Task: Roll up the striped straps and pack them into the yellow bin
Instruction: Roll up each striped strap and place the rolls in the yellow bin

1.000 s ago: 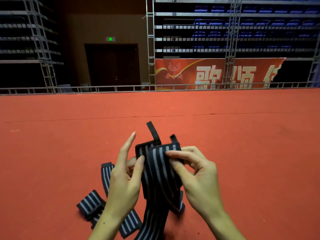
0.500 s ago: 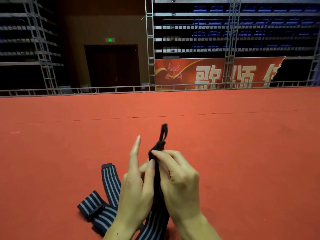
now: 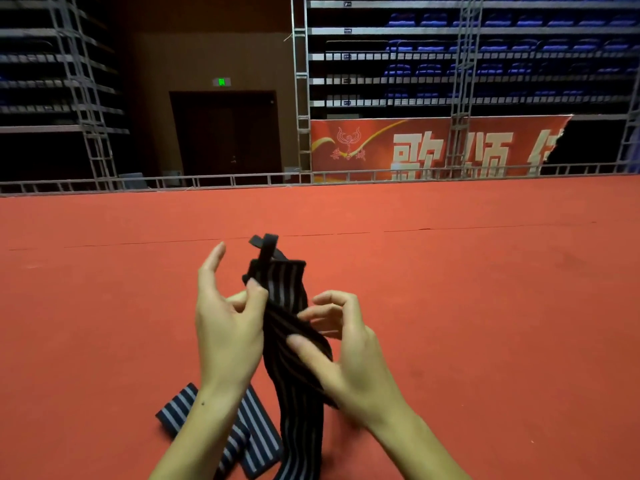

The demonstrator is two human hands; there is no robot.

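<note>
A black strap with grey stripes stands upright between my hands, its black loop tab at the top and its long tail hanging to the floor. My left hand pinches the strap's upper left edge with thumb and middle fingers, index finger raised. My right hand grips the strap lower down, thumb pressed on a fold that crosses its front. More striped strap lies loosely on the red carpet under my left forearm. The yellow bin is not in view.
Red carpet spreads on all sides. A low metal rail marks its far edge, with scaffold towers, a red banner and blue seating beyond.
The strap has turned from edge-on to show its striped face again. My right hand slid down from the top to a lower fold, and my hands moved apart.
</note>
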